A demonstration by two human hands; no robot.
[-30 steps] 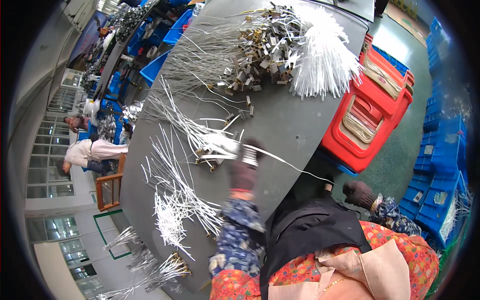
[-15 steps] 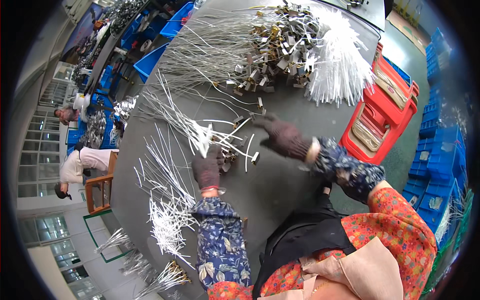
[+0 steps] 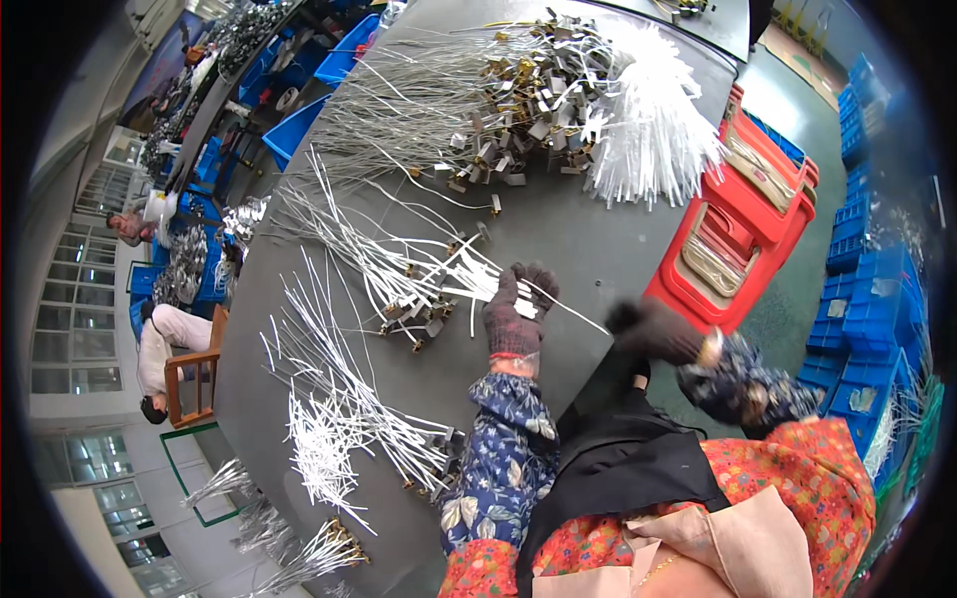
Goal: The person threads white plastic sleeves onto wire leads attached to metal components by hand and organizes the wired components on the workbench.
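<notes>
My left hand [image 3: 518, 311], in a dark knitted glove, is closed around several short white sleeves [image 3: 478, 280] just above the grey table. From it a thin white wire [image 3: 570, 311] runs right toward my right hand [image 3: 653, 331]. That gloved hand is smeared by motion beyond the table's right edge, and whether its fingers pinch the wire's end cannot be made out. Left of my left hand lies a bunch of white-sleeved wires [image 3: 374, 261] with small metal end pieces [image 3: 417, 317]. Another sleeved bunch [image 3: 339, 374] lies nearer, its metal ends beside my left forearm.
At the far side lies a big heap of grey wires with metal ends [image 3: 538, 110]. Beside it is a pile of loose white sleeves [image 3: 653, 125]. A red plastic stool [image 3: 688, 284] stands right of the table, with blue crates [image 3: 877, 299] beyond. People work at the left.
My left hand has moved right from the wire bunch and now holds white sleeves. My right hand has swung right and nearer, off the table's edge. A wire now stretches between them.
</notes>
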